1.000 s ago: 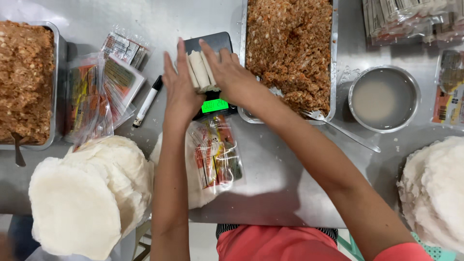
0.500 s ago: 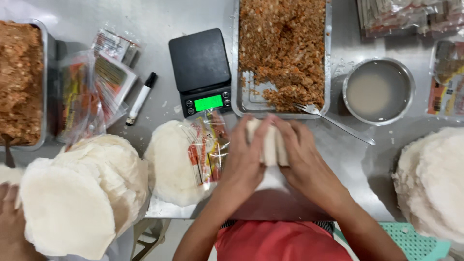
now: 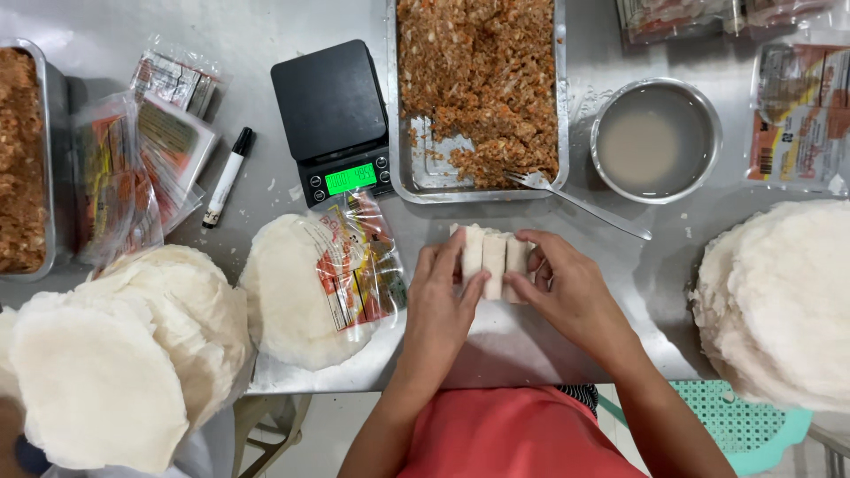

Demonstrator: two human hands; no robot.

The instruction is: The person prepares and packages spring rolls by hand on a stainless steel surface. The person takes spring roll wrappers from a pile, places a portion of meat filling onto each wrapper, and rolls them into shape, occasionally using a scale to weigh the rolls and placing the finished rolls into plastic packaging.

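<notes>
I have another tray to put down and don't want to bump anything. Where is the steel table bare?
Bare steel lies along the far edge left of the scale, and between the fork and the right wrapper stack. A narrow strip lies near the marker. It is crowded around the left hand, right hand and rolls.

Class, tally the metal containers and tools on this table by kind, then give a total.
Trays of filling: 2
Bowl: 1
Fork: 1
Scale: 1
Marker: 1
Total: 6
</notes>
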